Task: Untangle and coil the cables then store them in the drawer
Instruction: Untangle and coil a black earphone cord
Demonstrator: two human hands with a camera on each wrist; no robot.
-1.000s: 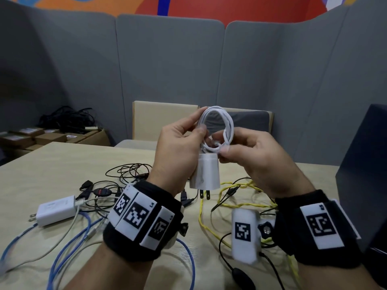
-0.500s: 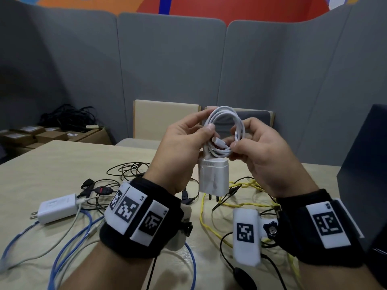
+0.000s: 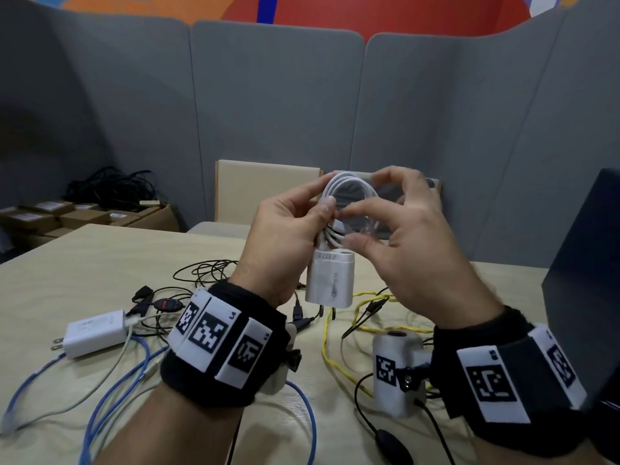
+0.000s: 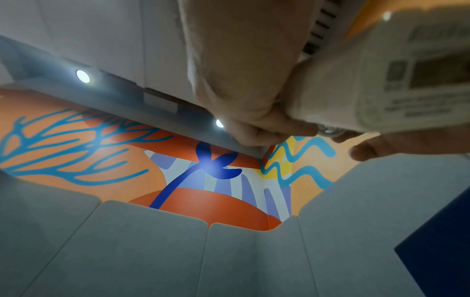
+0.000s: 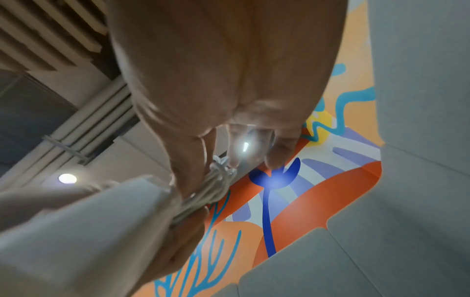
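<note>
Two white chargers are in view: one charger (image 3: 330, 280) hangs upright in the air, prongs down, under its round white cable coil (image 3: 349, 209); the second charger (image 3: 95, 332) lies flat on the desk (image 3: 67, 263). The left hand (image 3: 285, 229) pinches the coil. The right hand (image 3: 409, 243) has spread fingers beside it; its grip I cannot tell. Loose blue (image 3: 110, 394), yellow (image 3: 335, 357) and black (image 3: 201, 270) cables lie below.

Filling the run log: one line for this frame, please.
left hand: pinches white cable coil | charger: hangs below coil | right hand: fingers at coil, blurred | table: other cables loose | drawer: unseen
</note>
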